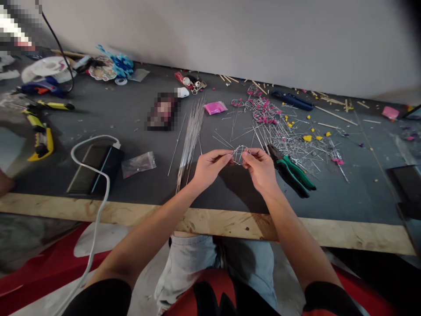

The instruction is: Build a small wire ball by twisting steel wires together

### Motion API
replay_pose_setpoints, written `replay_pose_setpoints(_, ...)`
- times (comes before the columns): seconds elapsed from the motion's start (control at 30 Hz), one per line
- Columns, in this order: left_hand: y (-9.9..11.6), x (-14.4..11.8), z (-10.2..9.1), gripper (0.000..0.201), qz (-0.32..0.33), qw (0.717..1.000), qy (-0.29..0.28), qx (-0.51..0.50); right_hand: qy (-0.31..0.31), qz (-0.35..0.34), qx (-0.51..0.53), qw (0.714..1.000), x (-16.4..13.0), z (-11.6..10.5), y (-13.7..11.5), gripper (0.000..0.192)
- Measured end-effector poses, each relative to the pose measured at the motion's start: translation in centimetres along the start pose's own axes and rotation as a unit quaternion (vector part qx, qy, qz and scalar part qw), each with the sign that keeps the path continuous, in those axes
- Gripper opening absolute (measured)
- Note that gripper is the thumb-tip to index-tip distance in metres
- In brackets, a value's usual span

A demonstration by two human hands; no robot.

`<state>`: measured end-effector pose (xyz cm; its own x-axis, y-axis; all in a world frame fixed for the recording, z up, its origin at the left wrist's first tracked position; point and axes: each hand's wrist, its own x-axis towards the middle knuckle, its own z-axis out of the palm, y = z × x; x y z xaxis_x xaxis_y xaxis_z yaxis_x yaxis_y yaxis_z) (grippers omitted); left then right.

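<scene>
Item: small wire ball, a round lattice of thin silver wire. Held above the near middle of the table, between both hands, lifted off the surface so the fingers can get at it from either side.

Left hand: grip narrow, thumb and forefinger pinched on the ball's left edge, apparently steadying it.

Right hand: grip likewise narrow, fingertips closed on the right edge.

Bundle of straight wires: lying lengthwise just left of the hands, within easy reach as stock.

Green-handled pliers: laid down just right of the right hand, handles toward the near edge.

Heap of wire pieces with pink beads: far right of the hands, loosely piled.

Pink packet: beyond the wire bundle.

White cable: looping over a dark device at near left.
</scene>
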<state>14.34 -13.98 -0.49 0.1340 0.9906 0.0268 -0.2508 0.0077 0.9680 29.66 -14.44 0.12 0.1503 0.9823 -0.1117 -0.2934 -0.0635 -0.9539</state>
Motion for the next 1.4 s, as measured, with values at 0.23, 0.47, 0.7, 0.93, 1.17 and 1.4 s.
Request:
replay_pose_setpoints(0.23,0.1,-0.05,0.18,0.017,0.007,1.0,0.001,-0.005,-0.008,0.004,-0.029,1.0,-0.14,-0.02,0.26,0.02)
replay_pose_setpoints(0.47,-0.13,0.28,0.15,0.017,-0.024,0.997,-0.004,-0.072,-0.009,-0.013,-0.019,1.0,-0.25,0.17,0.24,0.024)
replay_pose_setpoints(0.7,-0.13,0.44,-0.06,0.015,-0.047,0.99,-0.011,-0.129,-0.028,-0.009,0.008,1.0,-0.46,0.21,0.19,0.011)
replay_pose_setpoints(0.93,-0.33,0.41,-0.01,0.024,-0.071,0.988,-0.041,-0.134,-0.023,-0.01,0.025,0.999,-0.38,0.16,0.25,0.009)
replay_pose_setpoints(1.17,-0.26,0.49,-0.19,0.022,-0.057,0.987,-0.043,-0.141,-0.053,0.01,0.029,0.998,-0.15,-0.05,0.28,0.013)
replay_pose_setpoints(1.4,-0.19,0.24,0.08,0.021,-0.039,0.992,-0.024,-0.117,-0.048,-0.008,0.011,0.999,-0.14,-0.16,0.37,0.014)
